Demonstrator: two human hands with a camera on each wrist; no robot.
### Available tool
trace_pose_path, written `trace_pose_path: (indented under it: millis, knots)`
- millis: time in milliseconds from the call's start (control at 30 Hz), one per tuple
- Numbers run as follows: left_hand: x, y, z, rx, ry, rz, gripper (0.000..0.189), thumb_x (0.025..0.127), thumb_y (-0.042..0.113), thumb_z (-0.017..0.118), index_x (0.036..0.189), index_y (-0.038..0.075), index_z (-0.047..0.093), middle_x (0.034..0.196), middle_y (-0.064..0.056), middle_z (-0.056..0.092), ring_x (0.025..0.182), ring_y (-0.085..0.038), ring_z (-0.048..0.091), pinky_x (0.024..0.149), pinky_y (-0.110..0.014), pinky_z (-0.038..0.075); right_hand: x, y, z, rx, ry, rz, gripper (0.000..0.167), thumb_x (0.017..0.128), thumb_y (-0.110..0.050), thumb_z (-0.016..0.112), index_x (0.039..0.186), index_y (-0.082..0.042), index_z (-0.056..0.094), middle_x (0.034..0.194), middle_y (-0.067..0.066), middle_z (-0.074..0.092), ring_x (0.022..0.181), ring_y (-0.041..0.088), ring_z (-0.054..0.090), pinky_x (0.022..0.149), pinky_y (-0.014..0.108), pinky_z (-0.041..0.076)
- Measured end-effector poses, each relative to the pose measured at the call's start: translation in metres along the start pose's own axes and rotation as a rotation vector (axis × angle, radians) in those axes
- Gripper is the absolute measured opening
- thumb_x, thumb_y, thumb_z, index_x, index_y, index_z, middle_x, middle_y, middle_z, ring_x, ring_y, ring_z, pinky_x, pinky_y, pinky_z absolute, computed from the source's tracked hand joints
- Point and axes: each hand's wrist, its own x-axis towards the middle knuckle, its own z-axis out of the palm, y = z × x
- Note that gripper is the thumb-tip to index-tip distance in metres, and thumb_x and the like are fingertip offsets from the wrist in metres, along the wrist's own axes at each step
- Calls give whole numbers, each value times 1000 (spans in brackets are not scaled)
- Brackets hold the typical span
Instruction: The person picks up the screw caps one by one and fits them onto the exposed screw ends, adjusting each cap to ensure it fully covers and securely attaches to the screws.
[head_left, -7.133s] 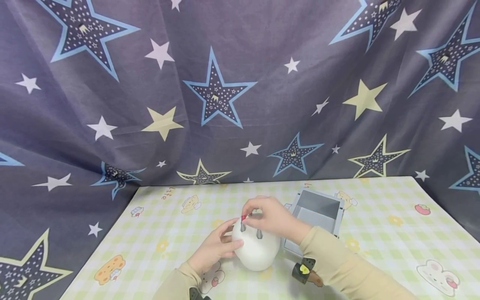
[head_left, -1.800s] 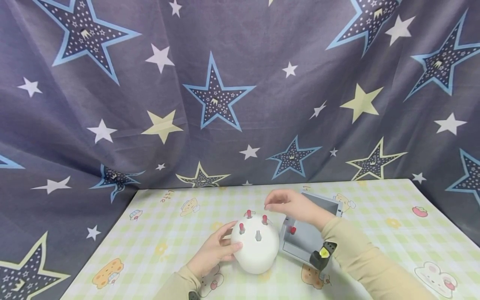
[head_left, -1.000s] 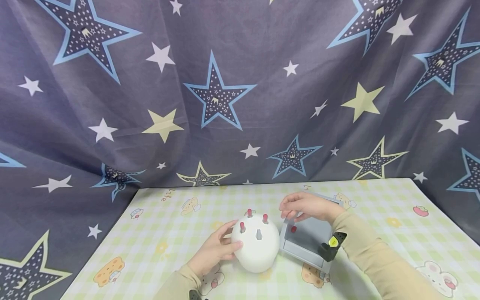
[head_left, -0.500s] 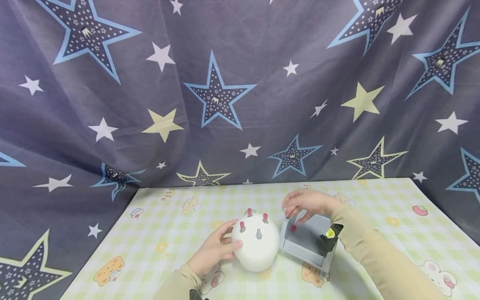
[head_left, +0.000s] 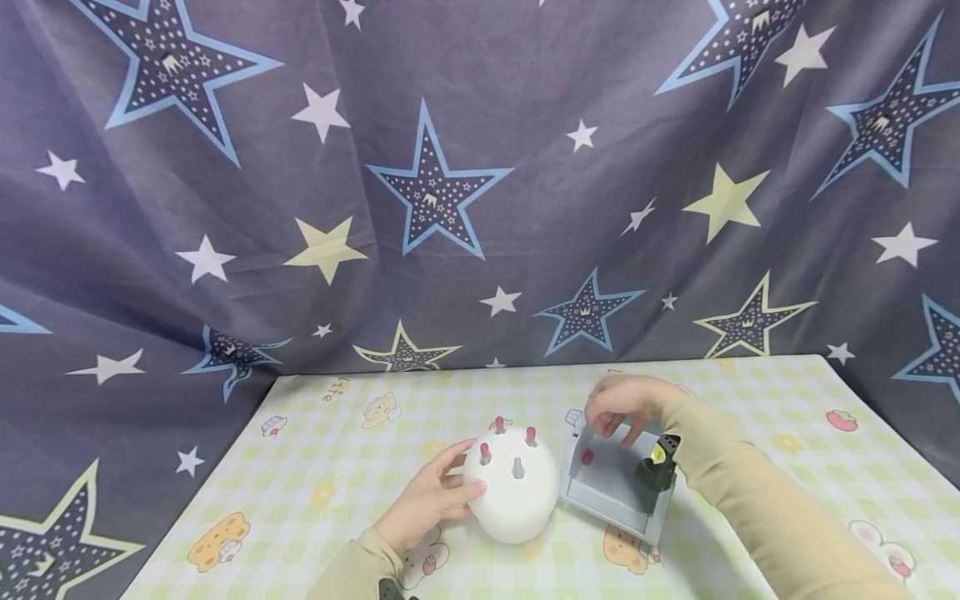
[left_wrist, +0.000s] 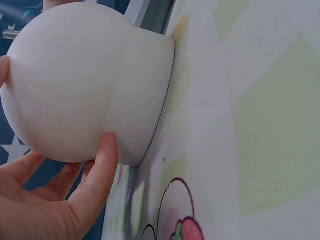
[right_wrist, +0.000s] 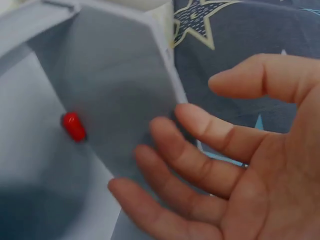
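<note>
A white rounded body (head_left: 512, 510) stands on the table, with several short grey pegs on its upper part. Three wear red caps (head_left: 531, 436); the front peg (head_left: 518, 468) is bare grey. My left hand (head_left: 431, 498) grips the body's left side between thumb and fingers; in the left wrist view, its fingertips press the smooth white side (left_wrist: 75, 95). Over the grey box (head_left: 609, 515) hovers my right hand (head_left: 628, 403), fingers loosely curved and holding nothing. One red cap (right_wrist: 75, 126) lies inside the box against a wall, apart from these fingers.
The box sits close to the right of the white body, its wall (right_wrist: 120, 85) rising beside my right fingers. A checked cloth (head_left: 360, 467) covers the table. Behind the table hangs a dark star-patterned curtain (head_left: 525, 250).
About seven seconds ago my right hand pinched a red cap at the left peg. Since then it has left the white body and moved right over the box. My left hand stays put.
</note>
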Motion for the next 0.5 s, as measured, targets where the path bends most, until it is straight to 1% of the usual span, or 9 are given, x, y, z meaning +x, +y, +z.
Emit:
trace_pose_path:
  millis: [33,100,267,333,400,500]
  knots:
    - [0,0,0,0,1,2,75,87,23,68,147,5,28,144,-28,31,116,-31,55,87,-47,54,0,-1,0,-15,5,24,7,73,-12,58,75,-6,60,73,4,58,75,20,58,64,44,58]
    - [0,0,0,-2,0,3,75,87,23,69,147,5,28,144,-27,31,115,-31,55,87,-47,54,0,-1,0,-34,11,57,12,72,-13,59,79,-4,62,78,7,60,78,22,59,64,44,58]
    - [0,1,0,-8,-5,7,76,86,24,69,147,5,27,144,-28,30,115,-30,55,87,-47,54,2,3,3,-50,-9,115,34,72,-14,60,102,2,61,100,18,64,95,32,61,69,49,57]
    - [0,0,0,-11,-3,5,76,87,24,69,147,5,27,144,-28,30,116,-31,55,87,-47,54,4,6,4,-56,-23,137,39,73,-15,60,108,2,59,105,21,63,100,34,60,71,51,57]
    - [0,0,0,-12,-3,3,75,87,23,68,148,6,27,144,-28,30,116,-32,54,87,-47,54,6,10,5,-59,-33,159,38,74,-15,60,108,3,59,106,22,63,100,35,60,73,52,56]
    - [0,0,1,-7,2,-2,75,87,23,68,148,5,27,145,-28,30,117,-31,54,87,-47,54,9,14,4,-65,-45,178,34,76,-15,60,105,2,58,103,22,63,97,34,60,74,52,56]
